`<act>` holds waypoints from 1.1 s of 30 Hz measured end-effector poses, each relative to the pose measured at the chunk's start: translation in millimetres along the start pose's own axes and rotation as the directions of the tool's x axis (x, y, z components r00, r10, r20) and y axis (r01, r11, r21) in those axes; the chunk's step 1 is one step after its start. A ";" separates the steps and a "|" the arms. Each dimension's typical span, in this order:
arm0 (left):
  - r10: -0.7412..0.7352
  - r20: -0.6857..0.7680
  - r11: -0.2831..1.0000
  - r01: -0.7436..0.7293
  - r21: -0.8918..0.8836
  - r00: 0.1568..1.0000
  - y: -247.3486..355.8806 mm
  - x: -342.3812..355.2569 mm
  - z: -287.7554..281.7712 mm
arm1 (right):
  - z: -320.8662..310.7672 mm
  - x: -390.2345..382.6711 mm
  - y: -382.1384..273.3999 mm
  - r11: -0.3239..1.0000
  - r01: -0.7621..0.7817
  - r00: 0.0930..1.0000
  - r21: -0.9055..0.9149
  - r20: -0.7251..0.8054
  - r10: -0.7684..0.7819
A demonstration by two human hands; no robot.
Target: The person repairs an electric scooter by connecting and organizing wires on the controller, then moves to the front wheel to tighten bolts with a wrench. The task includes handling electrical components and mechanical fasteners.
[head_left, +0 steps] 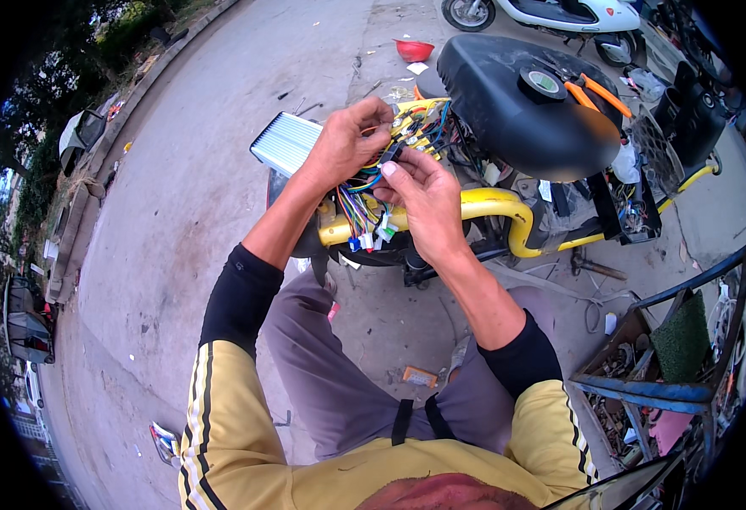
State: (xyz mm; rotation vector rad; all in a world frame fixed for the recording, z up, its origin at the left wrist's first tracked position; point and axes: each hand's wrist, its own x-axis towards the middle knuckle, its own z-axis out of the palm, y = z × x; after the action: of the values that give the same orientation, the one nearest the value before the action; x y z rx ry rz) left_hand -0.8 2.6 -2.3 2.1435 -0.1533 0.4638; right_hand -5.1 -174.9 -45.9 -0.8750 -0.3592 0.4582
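Note:
My left hand is closed in a pinch over a bundle of coloured wires; what its fingertips hold is hidden. My right hand grips a small black piece between thumb and fingers, close below the left fingertips. Its exact kind is unclear. Beside my left hand lies a finned silver controller box, with wires running near it. Several white, blue and green plug connectors dangle from the wires over a yellow tube frame.
A black seat carries a tape roll and orange-handled pliers. Behind it are a red bowl-shaped thing and a white scooter. A hammer lies on the ground, near a blue metal rack of tools and scraps.

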 end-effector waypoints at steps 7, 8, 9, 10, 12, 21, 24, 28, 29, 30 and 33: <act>0.029 -0.006 1.000 -0.029 0.005 1.000 2.6 -0.9 -0.2 | 4.2 2.1 -4.9 1.000 -0.003 0.999 -0.026 -0.049 0.001; 0.031 -0.003 0.999 -0.031 0.008 1.000 3.4 -0.6 -0.3 | 4.3 2.5 -6.7 1.000 -0.001 0.998 -0.022 -0.067 0.000; 0.031 -0.001 0.999 -0.031 0.004 1.000 4.1 -0.5 0.1 | 2.3 3.4 -7.8 1.000 -0.014 0.998 -0.007 -0.062 0.013; 0.032 0.001 0.999 -0.032 -0.001 0.999 4.7 -0.4 0.5 | -0.3 4.4 -8.9 1.000 -0.026 0.998 0.009 -0.057 0.027; 0.038 0.002 0.999 -0.038 0.007 0.999 3.2 0.4 -0.1 | 0.8 3.4 -12.3 0.998 -0.049 0.997 0.042 -0.065 0.051; 0.016 -0.006 1.000 -0.015 0.018 1.000 -0.1 0.5 0.1 | 0.0 5.2 -10.5 0.998 -0.066 0.995 0.019 -0.069 0.067; 0.025 -0.001 1.000 -0.025 0.011 1.000 -0.3 0.6 -0.2 | -0.4 7.1 -5.8 0.999 -0.034 0.998 -0.033 -0.062 0.032; 0.020 0.001 1.000 -0.020 0.006 1.000 2.5 0.5 0.0 | 2.4 5.0 -8.6 0.995 -0.013 0.998 -0.095 -0.056 0.008; 0.022 0.002 1.000 -0.022 0.014 1.000 5.2 0.0 -0.1 | 2.7 4.1 -10.1 0.994 -0.015 0.999 -0.111 -0.053 0.009; 0.027 0.004 0.999 -0.027 0.024 1.000 7.8 0.1 -0.6 | 3.2 3.8 -11.4 0.992 -0.014 0.999 -0.125 -0.050 0.008; 0.019 0.003 0.999 -0.019 0.035 1.000 7.8 -0.6 -1.4 | 4.9 3.4 -11.4 0.989 -0.010 0.999 -0.148 -0.045 0.003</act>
State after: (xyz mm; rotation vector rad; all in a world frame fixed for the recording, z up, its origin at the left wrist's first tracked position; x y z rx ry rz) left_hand -3.9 -0.9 4.2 2.1787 -0.1683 0.4783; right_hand -1.9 -176.3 -33.5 -1.0297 -0.3529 0.4210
